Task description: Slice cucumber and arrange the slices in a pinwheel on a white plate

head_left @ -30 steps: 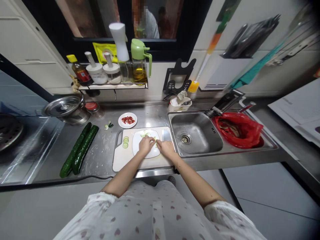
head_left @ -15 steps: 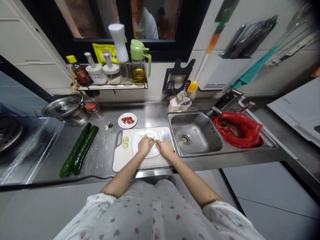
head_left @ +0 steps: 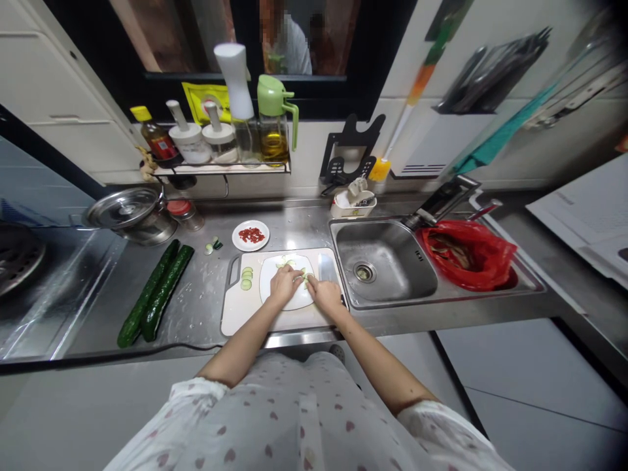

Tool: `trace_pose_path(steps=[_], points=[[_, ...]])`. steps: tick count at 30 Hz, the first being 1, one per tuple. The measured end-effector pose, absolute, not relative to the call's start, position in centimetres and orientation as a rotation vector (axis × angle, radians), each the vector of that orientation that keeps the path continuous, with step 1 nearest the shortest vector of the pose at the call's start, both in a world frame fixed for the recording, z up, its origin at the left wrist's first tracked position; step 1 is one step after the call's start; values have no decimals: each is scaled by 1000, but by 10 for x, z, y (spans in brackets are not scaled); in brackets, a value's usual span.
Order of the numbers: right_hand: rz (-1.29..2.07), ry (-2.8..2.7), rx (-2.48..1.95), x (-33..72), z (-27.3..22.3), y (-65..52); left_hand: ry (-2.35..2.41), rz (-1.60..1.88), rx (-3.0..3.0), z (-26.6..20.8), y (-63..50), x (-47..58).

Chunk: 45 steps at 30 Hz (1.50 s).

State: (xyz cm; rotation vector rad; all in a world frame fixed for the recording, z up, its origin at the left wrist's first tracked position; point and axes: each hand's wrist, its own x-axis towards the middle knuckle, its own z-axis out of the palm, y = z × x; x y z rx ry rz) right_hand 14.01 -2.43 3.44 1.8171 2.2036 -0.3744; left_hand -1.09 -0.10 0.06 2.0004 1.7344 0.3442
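Over a white plate [head_left: 267, 288] my left hand [head_left: 284, 286] and my right hand [head_left: 324, 292] meet, fingers pinched on a pale green cucumber slice [head_left: 305, 277]. More cucumber slices lie along the plate's far edge. The plate rests on a cream cutting board [head_left: 240, 314]. A short stack of cucumber slices [head_left: 246, 278] sits on the board left of the plate. On the board's right side lies a knife [head_left: 325, 267], its handle partly hidden by my right hand. Behind the board stands a small white dish [head_left: 236, 236] of chopped red pieces.
Two whole cucumbers [head_left: 164, 294] lie to the left, near cucumber ends [head_left: 212, 246]. A lidded steel pot [head_left: 130, 216] and a red-capped jar [head_left: 185, 216] stand behind them. To the right are a steel sink [head_left: 387, 261] and a red plastic bag [head_left: 471, 255]. Bottles line a shelf [head_left: 220, 169].
Both hands stay over the plate with only slight finger movement at the cucumber slice. The camera view shifts very slightly.
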Motion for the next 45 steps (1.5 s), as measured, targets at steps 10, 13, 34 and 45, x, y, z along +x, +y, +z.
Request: trace_pose_path(steps=[10,13,34,45], points=[[-366,2172,1844,136,35,-24,1762,346,2012,-2,-3,-12],[-381,2170,1835,135,35,-24,1774,334,2013,-1,-3,-12],[-390,2171,1833,134,36,-23,1816,271,2038,2,-6,-12],[-380,2183,1835,135,35,-24,1799,267,2126,1,-6,-14]])
